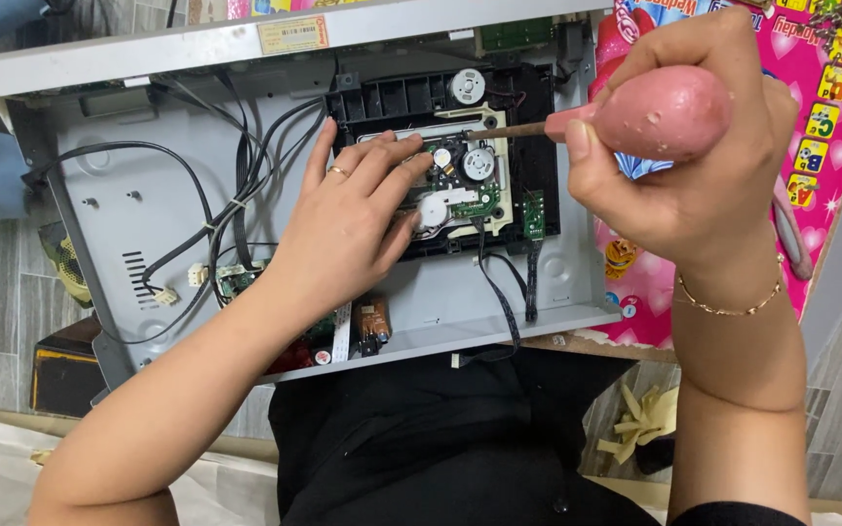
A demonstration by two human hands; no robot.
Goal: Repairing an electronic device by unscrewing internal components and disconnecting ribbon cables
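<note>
the right hand [694, 166] is wrapping its fingers [592, 161] tightly around the bulbous pink handle of a screwdriver [655, 112], whose thin brown shaft is reaching leftward and meeting the black disc drive mechanism [460, 161] inside an opened grey metal chassis [129, 205]. the left hand [348, 229] is lying flat over the mechanism, its fingers [387, 156] extended and pressing down rather than clenching anything, with the fingertips just beside the screwdriver tip.

the screwdriver is looking light and rigid, and its rounded handle is filling the palm, which appears to be the natural place to hold it. the drive mechanism is likely fragile: small round motors, white plastic gears and a green circuit board [533, 214] are lying exposed, so the safest contact is probably on its black plastic frame, not on the parts inside. the black cables [216, 195] are soft and loose, looping across the chassis floor to the left.

the chassis walls are thin sheet metal with likely sharp edges at the rear and near side. open room is lying on the bare chassis floor left of the cables; to the right, a pink patterned mat [830, 107] is covering the bench, and the chassis front is overhanging the person's lap.
</note>
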